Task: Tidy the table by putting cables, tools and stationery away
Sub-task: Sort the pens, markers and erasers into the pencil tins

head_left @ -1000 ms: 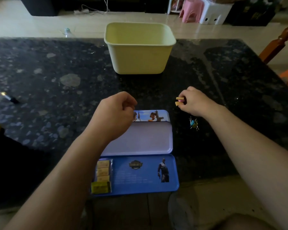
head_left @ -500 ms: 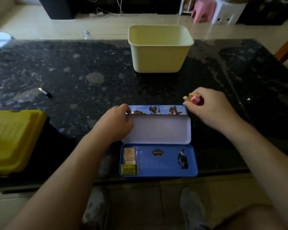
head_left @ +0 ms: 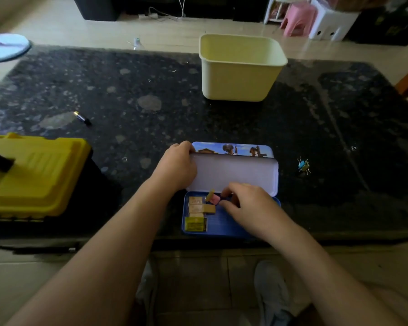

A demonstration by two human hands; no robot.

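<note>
Setting: a domestic living room. Indicators: a dark speckled stone surface (head_left: 151, 85) standing on a glossy beige tiled floor (head_left: 80, 31); a pink plastic stool (head_left: 297, 18) and a white plastic stool (head_left: 330, 22) beyond it; the round base of a pedestal fan (head_left: 6, 47) at far left; white cables (head_left: 160, 16) lying on the floor beside a dark cabinet (head_left: 97, 7).

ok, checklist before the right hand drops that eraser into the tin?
1. Left hand holds tin lid open: ok.
2. Right hand pinches pink eraser over tin base: ok.
3. Free floor in tin base beside stored erasers: ok.
4. Pink eraser touching the floor: cannot tell.
5. Binder clips and pen-like item put away: not ok, both lie on the table.
</note>
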